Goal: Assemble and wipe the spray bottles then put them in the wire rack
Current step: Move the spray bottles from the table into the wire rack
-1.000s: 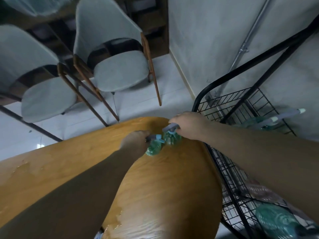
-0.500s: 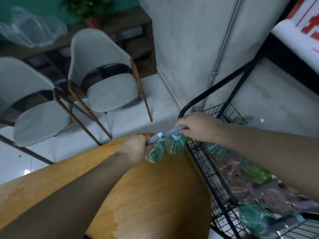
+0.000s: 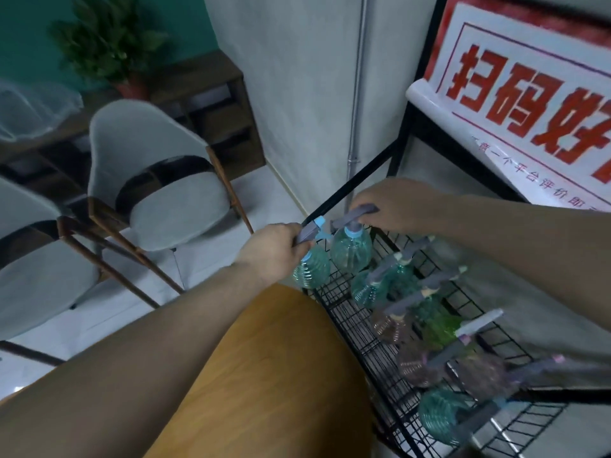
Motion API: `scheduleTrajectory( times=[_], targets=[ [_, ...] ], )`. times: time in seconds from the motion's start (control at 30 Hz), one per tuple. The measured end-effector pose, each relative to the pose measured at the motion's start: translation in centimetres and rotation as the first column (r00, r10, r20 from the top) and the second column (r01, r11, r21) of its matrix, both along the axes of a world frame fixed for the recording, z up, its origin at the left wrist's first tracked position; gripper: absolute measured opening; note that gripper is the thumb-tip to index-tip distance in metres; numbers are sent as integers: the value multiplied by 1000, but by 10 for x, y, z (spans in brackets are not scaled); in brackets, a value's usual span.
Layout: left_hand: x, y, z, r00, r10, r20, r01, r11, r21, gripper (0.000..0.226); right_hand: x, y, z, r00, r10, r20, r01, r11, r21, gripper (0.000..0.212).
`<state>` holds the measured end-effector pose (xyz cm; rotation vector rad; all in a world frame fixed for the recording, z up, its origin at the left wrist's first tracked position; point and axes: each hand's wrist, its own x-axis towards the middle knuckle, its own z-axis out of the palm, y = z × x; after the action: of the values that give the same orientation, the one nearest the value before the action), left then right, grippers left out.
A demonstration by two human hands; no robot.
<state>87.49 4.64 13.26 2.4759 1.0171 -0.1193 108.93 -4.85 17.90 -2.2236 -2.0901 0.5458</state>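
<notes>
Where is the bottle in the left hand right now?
Head view, centre: the left hand holds the bottle at the wire rack's near-left edge, beside the right hand's bottle.

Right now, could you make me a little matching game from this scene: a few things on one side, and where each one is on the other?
Things:
1. left hand
2. right hand
3. pink bottle
4. poster

Places:
A. lying in the wire rack
B. gripping the bottle over the rack's far corner
C. on the shelf above the rack
D. gripping the bottle at the rack's outer edge, beside the table

Pairs: 1-D, 2-B, 3-A, 4-C
</notes>
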Motion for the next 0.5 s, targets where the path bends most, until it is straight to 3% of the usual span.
scheduleTrajectory(
  times=[0.3,0.5],
  targets=[
    [75,-2,-53,998,43,41,-39,996,-83,24,62,12,-57,991,-132,-32,131,991,-22,16],
    [108,0,-88,999,52,-17,-53,993,-102,23,90,15,-105,973,-203,-107,197,978,-62,21]
  ],
)
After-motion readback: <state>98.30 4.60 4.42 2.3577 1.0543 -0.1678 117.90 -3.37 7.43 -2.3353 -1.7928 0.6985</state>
